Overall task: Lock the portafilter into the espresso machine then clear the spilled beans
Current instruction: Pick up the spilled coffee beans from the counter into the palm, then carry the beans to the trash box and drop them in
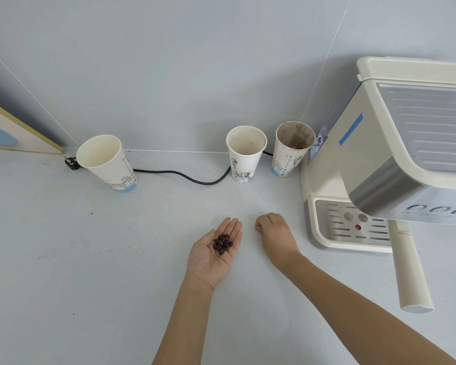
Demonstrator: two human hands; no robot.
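- Nearest, two bare forearms reach out over the pale tabletop [90, 259].
- The left hand [213, 255] lies palm up, fingers [232, 227] stretched out flat and together, with a small heap of dark coffee beans [222, 244] resting in the hollow of the palm; nothing is gripped, the beans just sit there.
- Just beside it, the right hand [274, 233] is turned knuckles up, its fingers curled under against the tabletop. Whether they have anything pinched between them I cannot tell from here.
- To the right, a cream portafilter handle [411, 275] sticks out toward the onlooker from under the front of the espresso machine [353, 154]; its head is hidden beneath the machine's steel front.
- Below that front sits the slotted drip tray [348, 225], with a small red dot on its grille.
- A strip of blue tape [351, 129] runs slantwise on the machine's cream side.
- Farther back, three paper cups stand along the wall: a stained cup [292, 150] just beside the machine, brown residue inside; a middle cup [245, 154] near it; and a left cup [107, 163] well apart.
- A black cable [184, 176] runs behind the cups to a plug [71, 163] at the wall.
- At the far left, a framed board [13, 130] leans against the wall.
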